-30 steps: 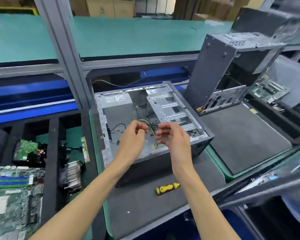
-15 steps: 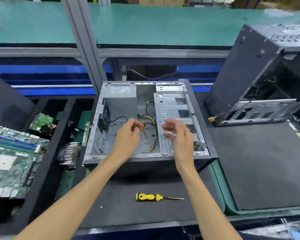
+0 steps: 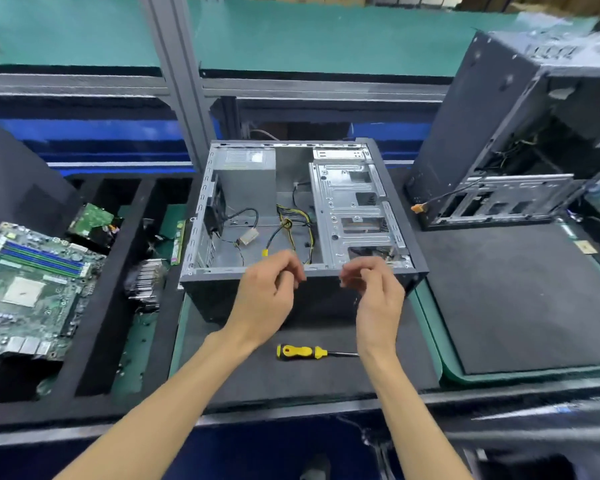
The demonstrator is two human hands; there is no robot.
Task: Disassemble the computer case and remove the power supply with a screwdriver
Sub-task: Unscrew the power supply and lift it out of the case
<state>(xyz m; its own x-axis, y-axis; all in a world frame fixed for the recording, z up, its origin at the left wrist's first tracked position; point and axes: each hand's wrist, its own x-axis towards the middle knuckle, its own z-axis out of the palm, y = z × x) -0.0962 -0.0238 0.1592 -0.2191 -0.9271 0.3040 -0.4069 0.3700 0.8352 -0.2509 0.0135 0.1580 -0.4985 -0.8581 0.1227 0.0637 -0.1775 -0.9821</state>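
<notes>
Screwdriver [image 3: 300,352]: we see it flat on the near mat, yellow handle left, between our wrists, untouched.
L hand [image 3: 269,292]: fingers curled loose, holding nothing, at case's near wall.
R hand [image 3: 374,289]: same, loose curl, empty.
Case [image 3: 400,216]: open side up, mid-bench.
PSU [image 3: 246,178]: far-left corner inside, cables [image 3: 291,223] trailing near.

Two cases [image 3: 302,216] [image 3: 510,140], one screwdriver [image 3: 302,352]
</notes>
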